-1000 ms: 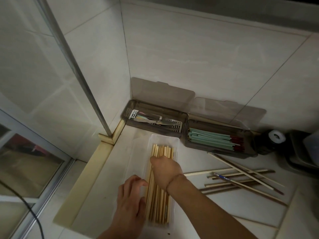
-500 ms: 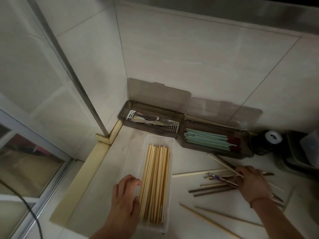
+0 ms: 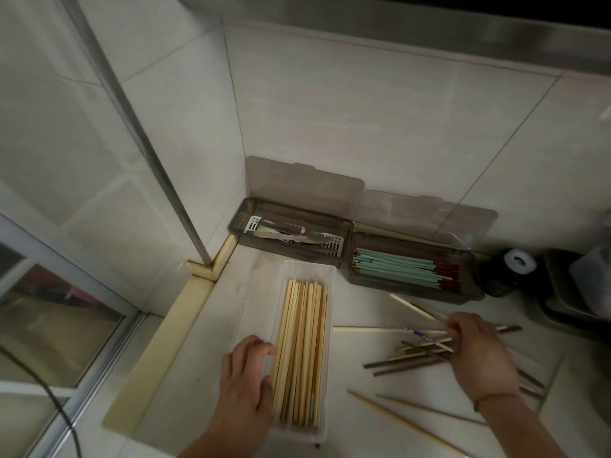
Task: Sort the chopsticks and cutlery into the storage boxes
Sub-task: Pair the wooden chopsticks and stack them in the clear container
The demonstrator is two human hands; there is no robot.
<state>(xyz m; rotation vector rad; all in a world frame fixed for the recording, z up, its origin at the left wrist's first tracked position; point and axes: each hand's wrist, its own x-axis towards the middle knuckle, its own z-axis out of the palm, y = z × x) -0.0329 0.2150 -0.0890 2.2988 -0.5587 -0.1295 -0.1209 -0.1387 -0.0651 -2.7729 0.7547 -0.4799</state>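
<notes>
Head view
Counter: a pale counter in a tiled corner, dimly lit.
Clear box: a long clear box stands lengthwise in front of the person, holding a neat row of bamboo chopsticks that lie parallel along it.
Left hand: the left hand rests at the clear box's left wall, fingers curled over the rim and thumb against the side, grasping the box.
Cutlery box: a smoky box sits against the back wall in the corner, lid raised against the tiles; metal cutlery lies on a white slotted insert inside.
Green box: a second smoky box sits just right of the first, touching it, lid also raised; it holds green chopsticks with dark red ends, all pointing the same way.
Loose pile: mixed loose chopsticks, dark brown and pale, lie crossed on the counter right of the clear box; one pale stick bears a blue mark.
Right hand: the right hand is over the pile, fingers curled around several sticks, dark and pale; which exactly are pinched cannot be told.
Near sticks: two pale sticks lie apart from the pile, close to the lower edge.
Right edge: a black jar with a white top stands beside the green box; a dark tray sits further right.
</notes>
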